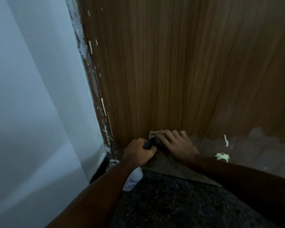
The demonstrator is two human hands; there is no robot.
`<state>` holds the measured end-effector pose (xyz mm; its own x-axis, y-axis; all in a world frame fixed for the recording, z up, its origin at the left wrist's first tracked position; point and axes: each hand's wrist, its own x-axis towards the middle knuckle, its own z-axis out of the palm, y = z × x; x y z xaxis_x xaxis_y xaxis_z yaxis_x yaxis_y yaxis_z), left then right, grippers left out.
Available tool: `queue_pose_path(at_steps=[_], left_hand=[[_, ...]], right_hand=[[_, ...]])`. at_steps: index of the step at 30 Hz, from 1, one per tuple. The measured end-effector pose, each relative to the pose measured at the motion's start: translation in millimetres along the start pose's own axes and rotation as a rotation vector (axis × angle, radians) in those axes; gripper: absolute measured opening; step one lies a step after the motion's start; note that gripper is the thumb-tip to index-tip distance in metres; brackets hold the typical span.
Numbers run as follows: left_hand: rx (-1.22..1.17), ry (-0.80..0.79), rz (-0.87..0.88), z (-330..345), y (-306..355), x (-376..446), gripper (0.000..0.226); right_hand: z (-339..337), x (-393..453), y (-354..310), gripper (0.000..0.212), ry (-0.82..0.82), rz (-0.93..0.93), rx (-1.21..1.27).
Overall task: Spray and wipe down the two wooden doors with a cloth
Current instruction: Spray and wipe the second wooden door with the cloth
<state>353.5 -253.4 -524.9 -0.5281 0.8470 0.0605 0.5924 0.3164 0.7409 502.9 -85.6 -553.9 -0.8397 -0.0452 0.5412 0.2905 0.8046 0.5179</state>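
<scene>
A brown wooden door (155, 71) fills the upper middle of the head view, flecked with pale paint along its left edge. At the door's foot my right hand (178, 145) presses a yellowish cloth (155, 134) flat against the wood, fingers spread. My left hand (138, 153) grips the black trigger head of a white spray bottle (133, 179), whose body hangs down below my wrist. The nozzle sits right beside the cloth.
A pale wall (31, 96) stands to the left, meeting a chipped door frame (95, 96). The lower right part of the door looks worn and grey. A small pale green object (221, 157) lies by it on the floor. Dark speckled flooring (179, 203) lies below.
</scene>
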Motion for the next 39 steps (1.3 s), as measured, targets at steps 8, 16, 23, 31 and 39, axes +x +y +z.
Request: queue_pose_path(at_steps=[8,16,23,31,39], left_hand=[[0.024,0.030,0.016,7,-3,2,0.032],[0.010,-0.012,0.108,17,11,7,0.031],[0.023,-0.015,0.168,34,28,12,0.029],[0.068,-0.076,0.170,60,27,5,0.033],[0.182,-0.099,0.191,101,52,-5,0.045]], right_hand=[[-24,-3,15,0.083,-0.010,0.246,0.141],[-1,-55,17,0.035,-0.259,-0.297,-0.093],[-41,-33,54,0.066,-0.038,0.121,0.025],[-8,-76,48,0.035,-0.210,-0.257,-0.098],[-63,-112,105,0.070,-0.067,0.306,0.090]])
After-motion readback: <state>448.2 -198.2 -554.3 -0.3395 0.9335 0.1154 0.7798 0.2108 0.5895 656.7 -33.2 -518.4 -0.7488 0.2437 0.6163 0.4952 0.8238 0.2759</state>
